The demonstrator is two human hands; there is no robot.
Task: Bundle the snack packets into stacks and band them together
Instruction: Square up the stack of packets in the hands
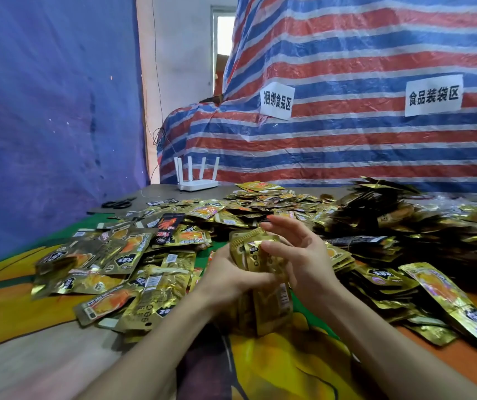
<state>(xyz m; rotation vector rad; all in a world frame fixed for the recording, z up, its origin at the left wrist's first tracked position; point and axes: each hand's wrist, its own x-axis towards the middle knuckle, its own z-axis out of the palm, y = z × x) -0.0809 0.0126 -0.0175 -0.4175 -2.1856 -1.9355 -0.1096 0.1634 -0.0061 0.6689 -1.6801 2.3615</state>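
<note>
Head view, so you're looking straight down at the work. The left hand (228, 274) is wrapped around a stack (256, 256) of gold packets, holding it upright just above the table (29, 365), right in the middle of the shot. The right hand (303, 255) isn't gripping anything. Its fingers are straight and fanned out, with the thumb resting on the top edge of the stack. Looks to me like squaring the stack up or getting ready to band it, but honestly I can't spot a band anywhere on it or on the fingers.

Progress-wise I'd say early to middling. Loose packets (121, 264) are scattered everywhere on the left, overlapping and facing every which way, so none of that is sorted. On the right there's a big darker heap (390, 220) that sits higher. Could be finished bundles, could be just more loose ones; it's too blurry to tell.

So: one stack in hand and not visibly banded, plus a whole lot still to gather.

Other stuff on the far side: a white router (196, 181), scissors (119, 203) near the left edge, and a striped tarp (347, 140) behind it all.
</note>
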